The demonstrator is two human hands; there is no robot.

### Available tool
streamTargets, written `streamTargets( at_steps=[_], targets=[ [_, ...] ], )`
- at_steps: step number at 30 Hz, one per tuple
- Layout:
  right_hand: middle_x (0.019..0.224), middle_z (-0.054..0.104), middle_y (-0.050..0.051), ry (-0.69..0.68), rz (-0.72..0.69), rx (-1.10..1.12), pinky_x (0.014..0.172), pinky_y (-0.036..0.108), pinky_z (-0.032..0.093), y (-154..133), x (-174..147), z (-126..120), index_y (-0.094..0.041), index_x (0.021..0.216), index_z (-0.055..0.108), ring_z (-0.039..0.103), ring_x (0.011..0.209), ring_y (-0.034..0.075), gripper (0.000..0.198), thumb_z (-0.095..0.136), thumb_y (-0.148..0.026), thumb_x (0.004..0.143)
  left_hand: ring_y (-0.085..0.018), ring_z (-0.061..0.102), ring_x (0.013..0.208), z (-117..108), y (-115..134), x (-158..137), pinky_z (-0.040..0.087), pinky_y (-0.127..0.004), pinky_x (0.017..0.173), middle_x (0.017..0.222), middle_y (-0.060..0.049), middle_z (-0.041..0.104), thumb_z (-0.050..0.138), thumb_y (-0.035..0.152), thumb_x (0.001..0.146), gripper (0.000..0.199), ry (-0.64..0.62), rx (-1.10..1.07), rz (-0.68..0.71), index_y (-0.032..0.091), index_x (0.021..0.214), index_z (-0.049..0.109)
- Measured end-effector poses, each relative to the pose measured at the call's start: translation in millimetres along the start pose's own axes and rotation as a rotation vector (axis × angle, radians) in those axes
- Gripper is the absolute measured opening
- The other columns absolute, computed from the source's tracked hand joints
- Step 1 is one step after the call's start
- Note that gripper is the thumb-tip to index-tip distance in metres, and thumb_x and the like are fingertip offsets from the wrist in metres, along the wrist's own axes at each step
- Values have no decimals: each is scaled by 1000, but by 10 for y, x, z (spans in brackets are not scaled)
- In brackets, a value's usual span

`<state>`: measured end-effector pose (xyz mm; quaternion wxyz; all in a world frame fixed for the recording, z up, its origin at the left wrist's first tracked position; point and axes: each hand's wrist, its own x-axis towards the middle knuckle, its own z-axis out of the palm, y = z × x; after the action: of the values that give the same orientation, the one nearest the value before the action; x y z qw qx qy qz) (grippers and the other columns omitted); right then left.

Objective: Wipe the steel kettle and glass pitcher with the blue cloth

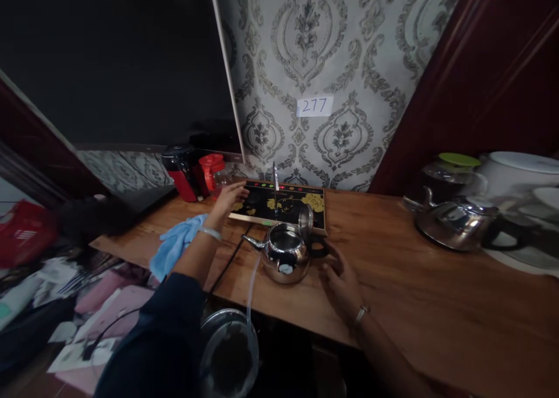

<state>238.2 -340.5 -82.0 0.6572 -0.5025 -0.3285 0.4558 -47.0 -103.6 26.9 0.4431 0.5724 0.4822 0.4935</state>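
A shiny steel kettle (283, 267) stands on the wooden table with its hinged lid (306, 218) tipped up and its spout to the left. My right hand (341, 278) is beside the kettle's black handle (318, 248), its fingers loosely bent and apart, not wrapped round it. My left hand (231, 200) reaches over the left end of a black tea-stove panel (288, 203) with yellow flowers, fingers stretched out. Whether its fingertips touch the panel cannot be made out. A thin metal spout (275, 176) rises from the panel's back, behind the kettle.
A blue cloth (179, 240), a red-and-black flask (183, 173) and a red-lidded jug (213, 173) are on the left. Another steel kettle (456, 223) and a green-lidded glass pot (454, 168) stand right. Below the table's front edge, a clear tube (251, 293) runs into a bucket (229, 316).
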Motion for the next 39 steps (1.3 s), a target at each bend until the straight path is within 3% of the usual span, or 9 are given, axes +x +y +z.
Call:
streamTargets(
  at_steps=[3,6,9,12,17,23,31,36,39],
  targets=[
    [104,70,5,-49,-14,14,65,28,50,-44,-9,-4,-28,131,60,60,84,19,63,75,-37,70,-16,70,77,-96,-115,-496,55,-30,75,88,-10,74,62,36,79,45,71,-270,-72,10,115,67],
    [112,70,7,-47,-84,-13,77,34,53,-49,57,-23,-27,126,63,62,96,23,58,75,-36,70,-17,71,82,-63,-281,-978,56,-32,81,91,-10,75,62,32,79,38,119,-370,-140,12,111,68],
    [127,66,7,-85,-173,-45,95,42,49,-39,200,-42,-27,120,66,60,114,26,56,77,-33,66,-19,71,91,111,-418,-1355,55,-34,86,102,-13,74,60,34,82,40,142,-401,-149,13,114,66],
    [128,66,8,-129,-239,-76,103,45,45,-25,350,-67,-26,116,68,56,123,28,51,76,-36,67,-20,69,100,366,-445,-1593,53,-35,91,109,-13,73,55,43,87,42,169,-463,-110,14,115,65],
    [124,68,9,-185,-268,-159,103,49,46,34,462,-126,-24,115,67,60,117,28,50,73,-45,69,-19,69,95,705,-303,-1757,52,-33,89,102,-8,74,70,47,79,40,169,-608,-44,17,106,68],
    [114,71,8,-153,-315,-183,100,47,49,95,417,-203,-24,108,66,64,109,26,43,67,-50,74,-13,67,87,853,-219,-1816,50,-25,81,99,-2,73,81,41,68,41,145,-623,-22,22,103,68],
    [101,74,7,-102,-344,-155,95,46,51,62,225,-318,-22,96,66,67,99,25,35,65,-50,76,-15,65,100,1062,-206,-1927,47,-30,94,107,-4,69,79,42,71,42,132,-525,76,21,105,66],
    [119,69,11,21,-399,-217,96,47,51,-93,49,-315,-22,119,62,63,112,27,45,61,-48,82,-17,65,104,1178,-313,-2019,47,-32,99,110,-4,68,74,46,76,46,180,-453,120,22,114,62],
    [129,64,12,14,-506,-279,99,47,50,-311,-20,-216,-23,133,55,59,120,26,50,58,-43,88,-20,63,113,1217,-415,-2067,46,-34,102,119,-6,66,68,52,80,54,215,-357,146,24,125,58]
  ],
)
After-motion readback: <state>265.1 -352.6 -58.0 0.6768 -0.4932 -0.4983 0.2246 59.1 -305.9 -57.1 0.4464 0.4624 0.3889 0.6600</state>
